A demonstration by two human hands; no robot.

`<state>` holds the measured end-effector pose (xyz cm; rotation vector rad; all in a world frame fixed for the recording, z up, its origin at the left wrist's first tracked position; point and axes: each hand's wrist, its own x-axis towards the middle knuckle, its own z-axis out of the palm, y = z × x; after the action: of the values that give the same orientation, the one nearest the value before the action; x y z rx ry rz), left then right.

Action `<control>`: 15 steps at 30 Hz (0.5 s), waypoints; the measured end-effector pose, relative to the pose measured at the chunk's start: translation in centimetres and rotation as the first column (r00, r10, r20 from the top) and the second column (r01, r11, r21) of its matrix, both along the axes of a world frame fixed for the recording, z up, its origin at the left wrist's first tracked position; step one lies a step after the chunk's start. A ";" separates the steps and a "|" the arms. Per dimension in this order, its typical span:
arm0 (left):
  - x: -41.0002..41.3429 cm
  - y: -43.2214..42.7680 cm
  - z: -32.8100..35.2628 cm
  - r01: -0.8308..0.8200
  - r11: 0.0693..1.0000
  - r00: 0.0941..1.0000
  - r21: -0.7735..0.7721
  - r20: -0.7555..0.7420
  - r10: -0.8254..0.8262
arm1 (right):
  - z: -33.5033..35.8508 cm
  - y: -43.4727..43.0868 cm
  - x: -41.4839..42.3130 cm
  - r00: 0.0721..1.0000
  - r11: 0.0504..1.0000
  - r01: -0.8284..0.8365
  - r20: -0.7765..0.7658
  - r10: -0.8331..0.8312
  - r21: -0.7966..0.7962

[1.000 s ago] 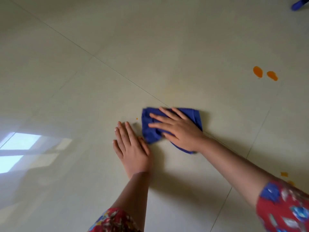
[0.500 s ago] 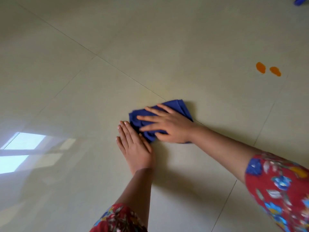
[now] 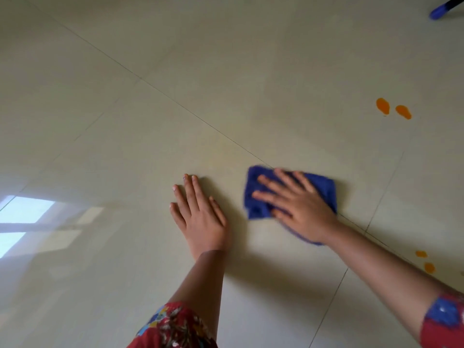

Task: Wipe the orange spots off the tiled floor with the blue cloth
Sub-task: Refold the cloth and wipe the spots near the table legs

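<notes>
The folded blue cloth point(image 3: 324, 188) lies on the pale tiled floor point(image 3: 226, 71) at centre right. My right hand point(image 3: 297, 208) presses flat on it with straight, spread fingers. My left hand point(image 3: 200, 217) rests flat on the bare tile, a short gap to the left of the cloth. Two orange spots point(image 3: 393, 108) sit side by side far to the upper right of the cloth. Two smaller orange spots point(image 3: 425, 260) show near my right forearm at the lower right.
A blue object with a dark handle point(image 3: 440, 10) pokes in at the top right corner. A bright window reflection point(image 3: 22, 217) lies on the floor at the left. Grout lines cross the tiles diagonally.
My right hand has slid the cloth to the right, away from my left hand, which it nearly touched half a second ago. My left hand has stayed flat on the floor.
</notes>
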<state>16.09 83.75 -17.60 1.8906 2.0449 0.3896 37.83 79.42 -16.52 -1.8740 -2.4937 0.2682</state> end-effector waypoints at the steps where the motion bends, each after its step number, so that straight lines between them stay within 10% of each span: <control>1: 0.0 0.0 0.0 0.010 1.000 1.000 -0.013 -0.017 -0.010 | -0.2 0.6 2.1 0.989 0.989 0.148 0.024 -0.148 0.010; 4: 0.1 0.1 -0.1 0.072 0.996 0.995 -0.052 -0.064 -0.075 | 0.1 6.3 4.3 0.810 0.809 0.587 -0.022 -0.586 0.019; 11: 0.0 0.1 -0.1 0.102 0.992 0.990 -0.077 -0.086 -0.109 | -0.4 1.1 -3.3 0.993 0.994 0.106 -0.050 -0.106 0.011; 15: 0.1 0.1 -0.2 0.105 0.991 0.987 -0.086 -0.112 -0.115 | -0.3 1.1 4.1 0.834 0.834 0.551 -0.010 -0.551 0.032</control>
<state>16.14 83.83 -17.79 2.0096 1.9848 0.1705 41.94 80.55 -16.83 -2.4580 -1.8131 0.2067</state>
